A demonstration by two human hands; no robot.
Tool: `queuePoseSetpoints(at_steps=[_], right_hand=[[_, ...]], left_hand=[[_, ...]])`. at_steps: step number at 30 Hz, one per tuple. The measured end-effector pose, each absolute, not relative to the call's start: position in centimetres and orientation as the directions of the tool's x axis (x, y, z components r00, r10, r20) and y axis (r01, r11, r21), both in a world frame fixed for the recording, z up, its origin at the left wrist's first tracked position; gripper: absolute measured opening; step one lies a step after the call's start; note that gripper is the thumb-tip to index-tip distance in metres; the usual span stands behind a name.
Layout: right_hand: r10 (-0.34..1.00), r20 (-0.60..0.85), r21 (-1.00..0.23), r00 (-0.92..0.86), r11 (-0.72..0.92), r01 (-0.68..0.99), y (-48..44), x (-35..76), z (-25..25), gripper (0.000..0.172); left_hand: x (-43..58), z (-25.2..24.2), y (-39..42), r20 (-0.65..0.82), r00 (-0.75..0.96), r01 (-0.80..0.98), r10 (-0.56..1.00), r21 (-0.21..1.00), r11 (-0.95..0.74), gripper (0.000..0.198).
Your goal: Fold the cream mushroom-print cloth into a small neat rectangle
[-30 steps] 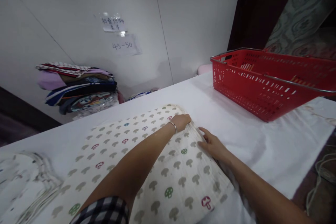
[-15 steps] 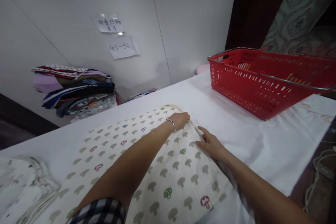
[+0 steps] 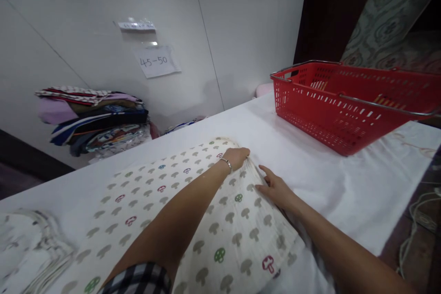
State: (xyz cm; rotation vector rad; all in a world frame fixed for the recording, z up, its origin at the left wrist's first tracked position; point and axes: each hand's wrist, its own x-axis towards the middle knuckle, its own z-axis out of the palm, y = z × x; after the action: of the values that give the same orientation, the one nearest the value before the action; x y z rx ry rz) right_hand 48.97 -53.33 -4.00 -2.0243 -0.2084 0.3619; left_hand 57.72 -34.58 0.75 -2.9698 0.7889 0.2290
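A cream cloth printed with grey, green, red and blue mushrooms [image 3: 237,239] lies spread over the white-covered table. My left hand [image 3: 237,158], with a bracelet at the wrist, pinches the cloth at its right edge, near the far corner. The fabric rises in small folds along that edge. My right hand [image 3: 275,189] rests at the same edge, closer to me, with thumb and forefinger apart. Its other fingers are partly hidden. My left forearm crosses over the cloth and covers part of it.
A red plastic basket [image 3: 310,119] with metal handles stands on the table [image 3: 255,124] at the right. Folded white cloths [image 3: 24,248] are stacked at the near left. Beyond the table is a textile pile [image 3: 99,115] by the wall. Pale cables [image 3: 409,239] hang at right.
The view has shifted slightly, and the upper paper on the wall has curled over. Both hands keep nearly the same places on the cloth.
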Motion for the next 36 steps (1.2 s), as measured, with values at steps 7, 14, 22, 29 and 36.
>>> queuePoseSetpoints(at_steps=[7, 14, 22, 29, 36], right_hand=[[0.310, -0.167, -0.894, 0.936, -0.448, -0.011, -53.3, 48.9, -3.7, 0.071], [0.301, -0.179, -0.886, 0.937, -0.464, -0.021, -53.2, 48.7, -3.0, 0.071], [0.305, -0.176, -0.886, 0.936, -0.464, -0.015, -53.3, 48.9, -3.5, 0.072], [0.306, -0.165, -0.895, 0.938, -0.446, -0.011, -53.3, 48.9, -3.7, 0.072], [0.286, -0.173, -0.878, 0.943, -0.478, -0.016, -53.3, 49.0, -3.4, 0.073]], left_hand=[[57.5, 1.0, -35.0, -0.191, 0.826, -0.542, -0.530, -0.012, -0.840, 0.027], [57.1, 1.5, -34.8, -0.203, 0.766, -0.624, -0.610, -0.007, -0.781, 0.035], [57.2, 1.1, -34.2, -0.150, 0.762, -0.638, -0.630, -0.010, -0.770, 0.023], [57.3, 1.0, -33.9, -0.158, 0.798, -0.592, -0.581, -0.028, -0.806, 0.025], [57.6, 0.5, -35.3, -0.171, 0.810, -0.570, -0.561, -0.001, -0.822, 0.028]])
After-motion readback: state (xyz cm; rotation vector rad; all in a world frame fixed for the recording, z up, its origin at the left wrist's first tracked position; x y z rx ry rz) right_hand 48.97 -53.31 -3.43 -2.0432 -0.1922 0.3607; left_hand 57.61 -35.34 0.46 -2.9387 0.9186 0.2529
